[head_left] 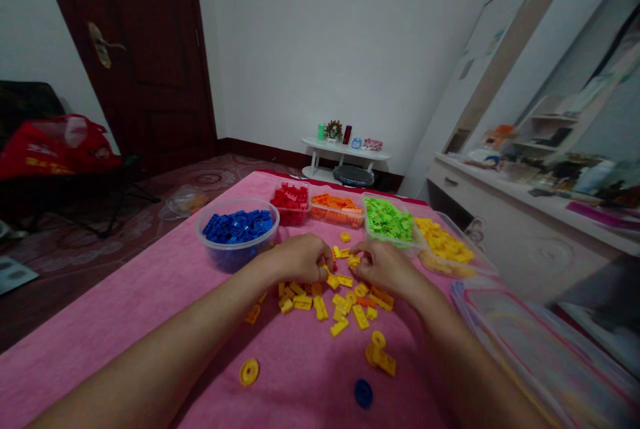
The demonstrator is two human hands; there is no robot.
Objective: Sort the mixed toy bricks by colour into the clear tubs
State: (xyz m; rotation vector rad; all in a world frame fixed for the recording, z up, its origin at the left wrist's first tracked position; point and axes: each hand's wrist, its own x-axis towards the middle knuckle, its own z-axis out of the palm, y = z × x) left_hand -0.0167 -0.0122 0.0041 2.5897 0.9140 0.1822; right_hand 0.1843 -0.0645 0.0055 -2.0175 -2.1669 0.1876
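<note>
Both my hands rest over a scatter of yellow bricks (340, 302) on the pink cloth (150, 309). My left hand (300, 257) is curled, its fingertips pinched on a small yellow brick at the pile's far edge. My right hand (383, 265) is also curled, with fingertips closed on another yellow brick (354, 260) right beside the left hand's. A yellow round piece (249, 371) and a blue round piece (363, 393) lie apart, nearer to me.
Behind the hands stand a round bowl of blue bricks (237, 229) and trays of red (291, 202), orange (336, 208), green (389, 219) and yellow bricks (444, 242). Clear lids (540, 355) lie at the right. A dresser (525, 215) stands to the right, a door (140, 49) far left.
</note>
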